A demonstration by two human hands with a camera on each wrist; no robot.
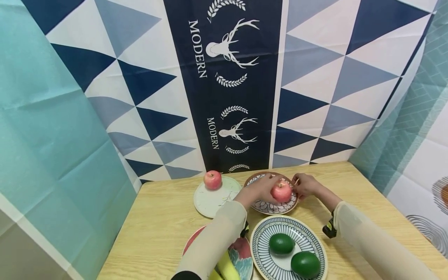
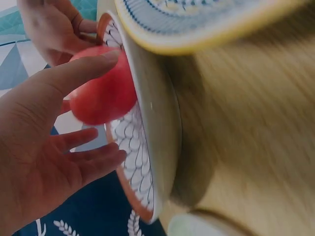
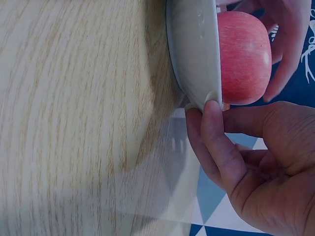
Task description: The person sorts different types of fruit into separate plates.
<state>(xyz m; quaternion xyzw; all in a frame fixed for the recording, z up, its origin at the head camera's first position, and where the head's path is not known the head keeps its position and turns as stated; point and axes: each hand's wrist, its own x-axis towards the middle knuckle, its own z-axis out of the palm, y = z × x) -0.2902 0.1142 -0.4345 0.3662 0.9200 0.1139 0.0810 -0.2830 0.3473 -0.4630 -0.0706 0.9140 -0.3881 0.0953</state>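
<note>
A red apple [image 1: 282, 192] is over the right part of a brown-rimmed, petal-patterned plate [image 1: 271, 209]. My left hand [image 1: 258, 189] holds this apple from the left; in the left wrist view its thumb lies across the apple [image 2: 101, 91], while the lower fingers reach out over the plate. At the plate's right side, my right hand [image 1: 306, 184] pinches the rim between thumb and fingers, as the right wrist view shows with the fingertips [image 3: 211, 105] on the pale outer wall.
A second apple [image 1: 212, 180] sits on a pale green plate [image 1: 204, 202] at the back left. Nearer, a blue-patterned plate [image 1: 257, 249] carries two green avocado-like fruits [image 1: 281, 244]. Bananas [image 1: 227, 268] lie on a red-and-teal plate [image 1: 246, 258], partly under my left sleeve. A patterned cloth [image 1: 224, 97] hangs behind the table.
</note>
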